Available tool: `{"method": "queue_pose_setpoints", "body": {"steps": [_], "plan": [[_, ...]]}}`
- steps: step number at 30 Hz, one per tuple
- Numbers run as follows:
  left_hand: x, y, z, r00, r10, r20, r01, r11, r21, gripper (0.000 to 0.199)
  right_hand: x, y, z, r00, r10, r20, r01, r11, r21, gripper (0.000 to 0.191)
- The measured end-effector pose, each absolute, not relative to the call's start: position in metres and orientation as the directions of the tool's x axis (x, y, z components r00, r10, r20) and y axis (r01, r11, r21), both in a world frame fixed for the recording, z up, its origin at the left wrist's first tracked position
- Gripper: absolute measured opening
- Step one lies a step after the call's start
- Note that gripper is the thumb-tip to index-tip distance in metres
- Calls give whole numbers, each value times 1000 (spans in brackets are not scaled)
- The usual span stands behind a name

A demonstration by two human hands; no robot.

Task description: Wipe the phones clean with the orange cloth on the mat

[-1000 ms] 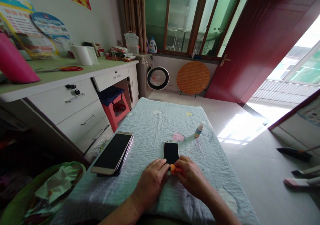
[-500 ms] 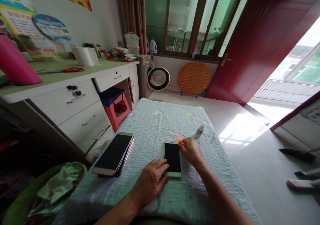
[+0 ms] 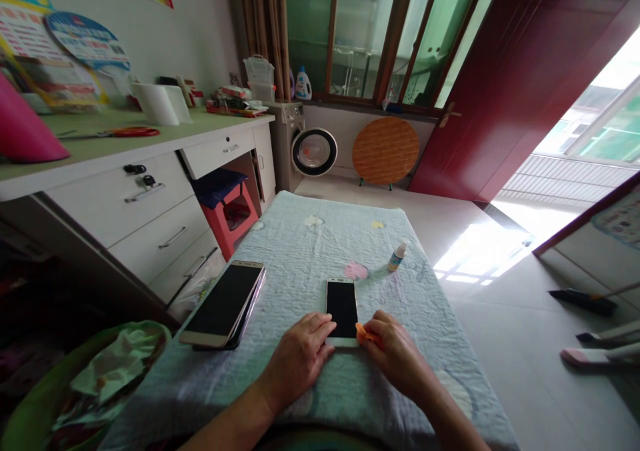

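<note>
A white smartphone (image 3: 343,309) lies screen up on a pale blue quilted cloth (image 3: 320,244). My left hand (image 3: 301,352) holds it at the lower left, fingertips over the edge of the screen and thumb by the bottom edge. At the phone's lower right side, my right hand (image 3: 395,351) pinches a small orange cloth (image 3: 367,335) against its edge. To the left lies a stack of larger phones, a gold-framed smartphone (image 3: 225,303) on top. A small spray bottle (image 3: 397,257) stands upright beyond my right hand.
A waste basket (image 3: 163,344) with crumpled paper stands at the lower left. Along the left wall runs a desk (image 3: 200,127) with drawers, a red stool (image 3: 233,217) under it. Farther back are a washing machine (image 3: 287,137) with its door open and a round wooden board (image 3: 385,147).
My right hand has slid with the orange cloth from the phone's upper right corner down to its lower right side. My left hand stays on the phone. The view has shifted slightly.
</note>
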State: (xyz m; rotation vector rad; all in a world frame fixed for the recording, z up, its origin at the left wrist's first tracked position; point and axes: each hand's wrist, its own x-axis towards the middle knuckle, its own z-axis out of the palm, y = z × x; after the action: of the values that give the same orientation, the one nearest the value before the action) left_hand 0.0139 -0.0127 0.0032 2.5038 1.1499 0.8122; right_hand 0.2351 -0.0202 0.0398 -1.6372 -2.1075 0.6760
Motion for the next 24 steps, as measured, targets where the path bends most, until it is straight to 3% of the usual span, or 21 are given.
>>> {"method": "queue_pose_setpoints", "body": {"steps": [7, 12, 18, 24], "plan": [[13, -12, 9, 504, 779, 373, 584, -625, 517, 36, 234, -42, 55, -395, 918, -16, 683, 282, -673, 15], [11, -7, 10, 480, 808, 342, 545, -581, 605, 33, 225, -41, 46, -405, 913, 52, 739, 360, -569, 16], [12, -5, 11, 488, 824, 287, 564, -549, 617, 36, 201, -35, 35, -475, 870, 134, 767, 484, -422, 13], [11, -7, 21, 500, 838, 221, 554, -505, 662, 32, 176, -28, 31, -514, 842, 163, 757, 535, -375, 11]]}}
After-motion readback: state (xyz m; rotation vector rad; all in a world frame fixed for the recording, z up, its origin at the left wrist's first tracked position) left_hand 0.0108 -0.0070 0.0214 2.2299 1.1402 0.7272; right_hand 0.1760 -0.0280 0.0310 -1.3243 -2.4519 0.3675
